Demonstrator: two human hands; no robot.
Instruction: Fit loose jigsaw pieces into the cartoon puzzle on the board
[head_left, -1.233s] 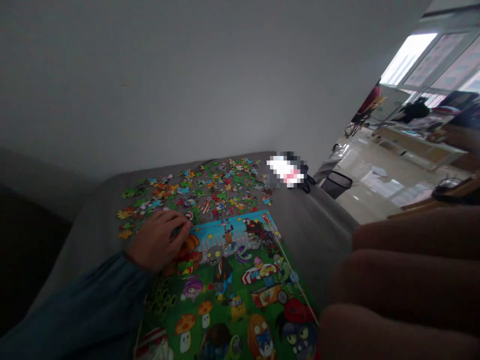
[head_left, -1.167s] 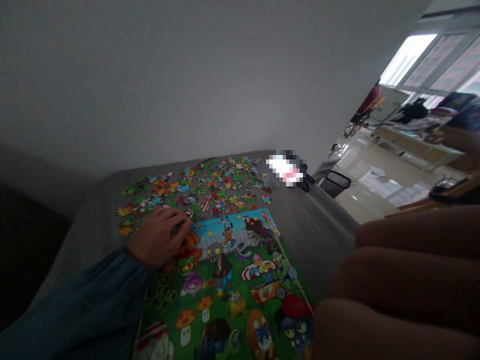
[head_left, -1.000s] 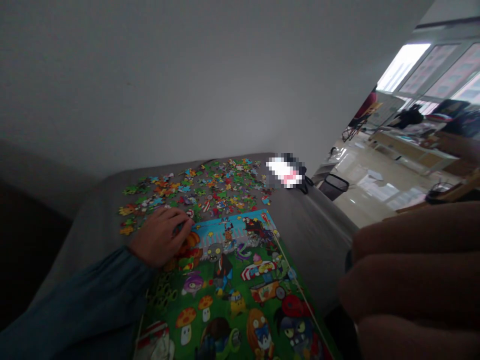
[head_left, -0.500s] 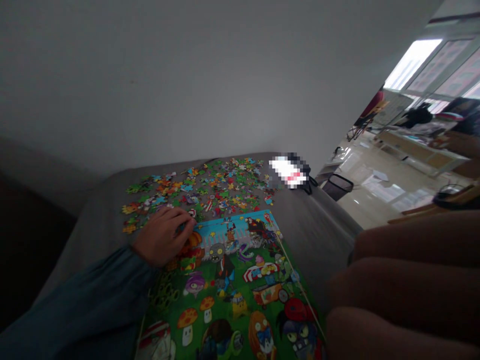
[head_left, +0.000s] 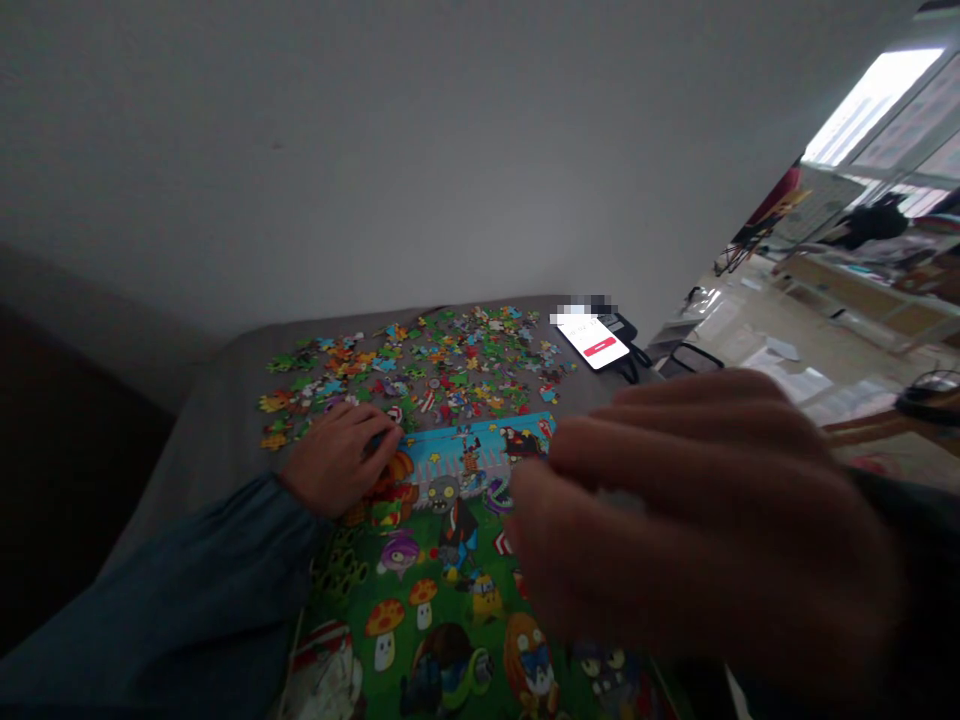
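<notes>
A picture board (head_left: 442,550) printed with cartoon zombies, mushrooms and plants lies on the grey-covered surface. My left hand (head_left: 341,455) rests at its far left corner, fingers curled down and thumb close by; whatever is under the fingertips is hidden. Beyond that hand, many loose jigsaw pieces (head_left: 450,365) are spread over the cloth. Close to the camera, my right hand (head_left: 697,520) hovers above the right side of the board and covers part of it. Its fingers are curled together and blurred; I cannot make out what is between them.
A phone with a lit screen (head_left: 592,338) lies at the far right of the surface, with a dark strapped object (head_left: 619,322) beside it. A pale wall (head_left: 375,150) rises behind. The surface's right side drops to a tiled floor with furniture (head_left: 847,290).
My right hand has moved left from the right edge and is now over the board. My left hand stays at the corner. The whole view has shifted slightly.
</notes>
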